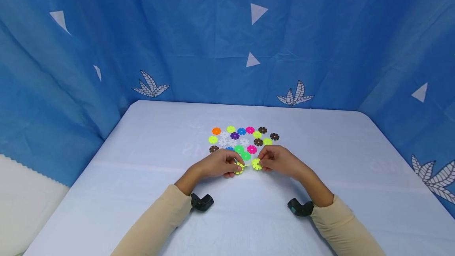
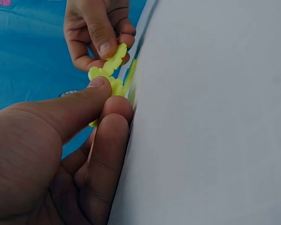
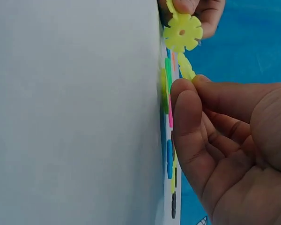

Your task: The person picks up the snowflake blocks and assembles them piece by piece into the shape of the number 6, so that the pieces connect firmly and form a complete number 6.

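Note:
My left hand (image 1: 218,164) pinches a yellow notched snowflake disc (image 2: 99,74) between thumb and fingers, low over the table. A second yellow disc (image 3: 182,33) is slotted onto it at an angle; in the head view it shows nearly edge-on. To the right of this pair, my right hand (image 1: 282,162) pinches another yellow disc (image 1: 256,164) by its edge, tilted toward the left hand's pieces. In the right wrist view that disc (image 3: 185,66) comes right up to the rim of the slotted one. My fingers partly cover the held discs.
Just beyond my hands lie several loose discs on the white table (image 1: 142,137), among them an orange disc (image 1: 216,131), a purple disc (image 1: 234,136), pink discs (image 1: 250,130), green discs (image 1: 245,156) and brown discs (image 1: 274,136). A blue curtain (image 1: 213,31) hangs behind the table.

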Demonstrator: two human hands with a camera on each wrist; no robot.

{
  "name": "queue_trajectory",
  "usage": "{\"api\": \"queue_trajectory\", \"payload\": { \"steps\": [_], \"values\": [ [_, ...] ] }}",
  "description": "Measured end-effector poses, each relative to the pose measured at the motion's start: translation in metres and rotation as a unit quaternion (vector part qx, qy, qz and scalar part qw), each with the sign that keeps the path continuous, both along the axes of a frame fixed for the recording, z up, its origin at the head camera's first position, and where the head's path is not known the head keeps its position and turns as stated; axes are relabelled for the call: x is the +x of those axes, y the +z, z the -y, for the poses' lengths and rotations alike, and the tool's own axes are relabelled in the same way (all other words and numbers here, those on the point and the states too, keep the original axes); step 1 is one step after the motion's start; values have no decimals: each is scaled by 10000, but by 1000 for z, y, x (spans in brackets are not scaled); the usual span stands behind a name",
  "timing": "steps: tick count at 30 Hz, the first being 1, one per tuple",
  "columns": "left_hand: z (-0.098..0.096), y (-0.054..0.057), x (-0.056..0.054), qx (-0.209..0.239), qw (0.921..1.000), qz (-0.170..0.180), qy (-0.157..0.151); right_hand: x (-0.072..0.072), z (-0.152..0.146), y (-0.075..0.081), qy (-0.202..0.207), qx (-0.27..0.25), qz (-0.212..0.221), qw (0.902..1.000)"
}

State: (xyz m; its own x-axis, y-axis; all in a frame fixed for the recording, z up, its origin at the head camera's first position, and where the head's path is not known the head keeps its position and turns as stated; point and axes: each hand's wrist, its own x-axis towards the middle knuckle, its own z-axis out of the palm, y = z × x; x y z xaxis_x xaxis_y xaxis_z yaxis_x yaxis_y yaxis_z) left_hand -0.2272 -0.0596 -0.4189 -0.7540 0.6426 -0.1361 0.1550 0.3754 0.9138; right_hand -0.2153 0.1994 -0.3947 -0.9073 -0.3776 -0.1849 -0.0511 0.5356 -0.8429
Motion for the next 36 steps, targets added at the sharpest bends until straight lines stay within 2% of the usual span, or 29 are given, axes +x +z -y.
{"api": "queue_trajectory", "payload": {
  "steps": [16,30,36],
  "values": [
    [-2,3,1,-60,9998,-136,-113,3,7,-6,268,-155,-260,9992],
    [-4,1,3,-197,9994,-271,8,0,11,-15,284,-662,-73,9974],
    [-4,2,4,-186,9993,-332,-24,2,13,-14,216,-633,-137,9977]
  ]
}}
